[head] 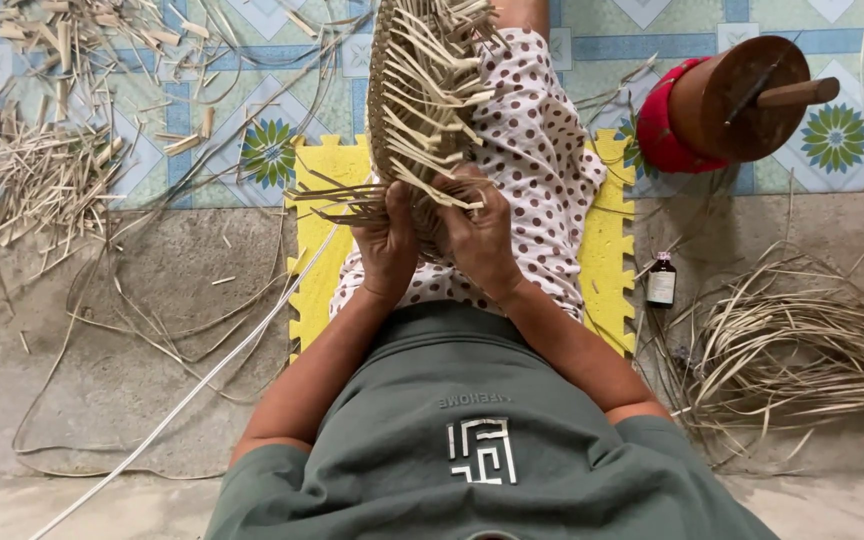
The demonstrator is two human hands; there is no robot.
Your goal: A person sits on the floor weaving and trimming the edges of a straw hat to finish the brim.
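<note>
A: What are the two hands doing?

B: Both are closed on the woven basket. The left hand is clenched on its near left edge, where loose strip ends fan out to the left. The right hand is clenched on the near rim just beside it, fingers curled over the weave.

A: Where does the basket sit?

B: It stands on edge over the person's lap, resting against the spotted cloth on the legs, and reaches away toward the far side. Held that way, I judge, the unfinished rim faces the hands and the stiff strip ends stick out free instead of being crushed.

A: And under the person?

B: A yellow foam mat lies on the floor, seemingly as a cushion. One long pale strip runs from the basket's near left edge across the grey floor to the near left, laid out where it can trail without tangling.

A: What lies further out?

B: To the right, a small dark bottle stands just beside the mat. Beyond it, near right, a heap of long dry strips. Far right, a round wooden block with a handle sits on something red. Far left, short cut scraps lie scattered over the tiled floor.
</note>
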